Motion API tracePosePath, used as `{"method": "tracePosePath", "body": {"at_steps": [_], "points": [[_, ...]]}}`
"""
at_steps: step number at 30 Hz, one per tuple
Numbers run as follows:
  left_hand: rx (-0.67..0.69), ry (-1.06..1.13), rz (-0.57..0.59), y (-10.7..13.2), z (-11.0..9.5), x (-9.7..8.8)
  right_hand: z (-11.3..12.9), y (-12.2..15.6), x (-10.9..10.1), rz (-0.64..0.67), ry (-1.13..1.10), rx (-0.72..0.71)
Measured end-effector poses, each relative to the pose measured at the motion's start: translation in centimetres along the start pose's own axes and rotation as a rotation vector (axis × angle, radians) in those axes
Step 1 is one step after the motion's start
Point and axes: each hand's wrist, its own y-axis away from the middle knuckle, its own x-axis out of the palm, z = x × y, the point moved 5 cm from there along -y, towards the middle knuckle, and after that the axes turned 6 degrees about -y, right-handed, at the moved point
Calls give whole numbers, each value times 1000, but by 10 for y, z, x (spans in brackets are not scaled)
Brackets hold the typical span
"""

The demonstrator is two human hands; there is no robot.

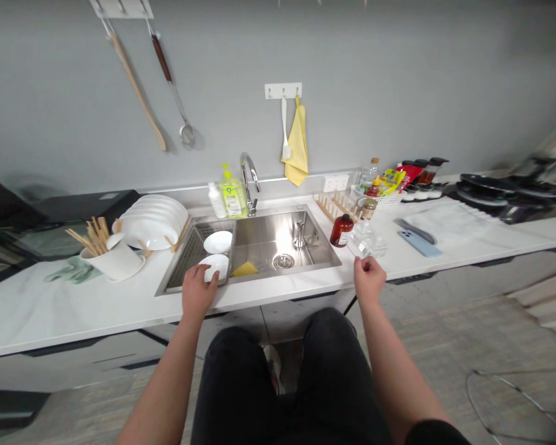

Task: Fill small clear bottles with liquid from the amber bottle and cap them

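My left hand (198, 290) spreads over the near bowl (217, 267) in the sink (266, 235) basket (188, 250); I can't tell if it grips, but thumb and fingers should share the rim evenly. My right hand (369, 280) is clenched near clear glassware (369, 241).

Two bowls (218, 241) are set in the sink (264, 236) at left; behind it, a faucet (247, 186) is mounted (bottles (233, 201) are placed there too). Plates (141, 232) are placed left of the sink, a phone (419, 243) right.

2 bowls (218, 241) white. Sink (258, 236) silver. Soap bottle (232, 203) lime-yellow. Hanging cloth (297, 148) yellow. Countertop (97, 309) white, grey-veined.
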Motion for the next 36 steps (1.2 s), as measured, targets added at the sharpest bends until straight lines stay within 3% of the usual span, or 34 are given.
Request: {"method": "tracePosePath", "body": {"at_steps": [2, 4, 7, 10, 14, 19, 23, 26, 29, 32, 34, 36], "points": [[-5, 7, -3, 0, 1, 0, -19, -25, -19, -136, 52, -2], [0, 12, -14, 0, 2, 0, -35, -53, -27, -190, 88, 12], [5, 16, -35, 0, 1, -1, -51, -86, -23, -147, 119, 43], [0, 16, -44, 0, 1, -2, -50, -93, -20, -146, 132, 4], [-3, 13, -38, 1, 2, -1, -25, -79, -15, -182, 173, -183], [-6, 19, -30, 1, 3, 0, 30, -86, 30, 13, 184, -421], [-6, 21, -36, 0, 3, -1, 58, -108, 72, 167, 277, -370], [-3, 19, -40, 1, 1, -2, 62, -115, 83, 245, 332, -269], [-13, 28, -30, 1, 2, -2, 62, -108, 69, 204, 224, -230], [-24, 49, -30, 0, 6, -3, 59, -77, 43, 158, -21, -199], [-31, 86, -42, -1, 3, -5, 57, -40, 30, 231, -238, -144], [-62, 163, -71, 0, -10, -13, 59, 6, 25, 385, -409, -49]]}}
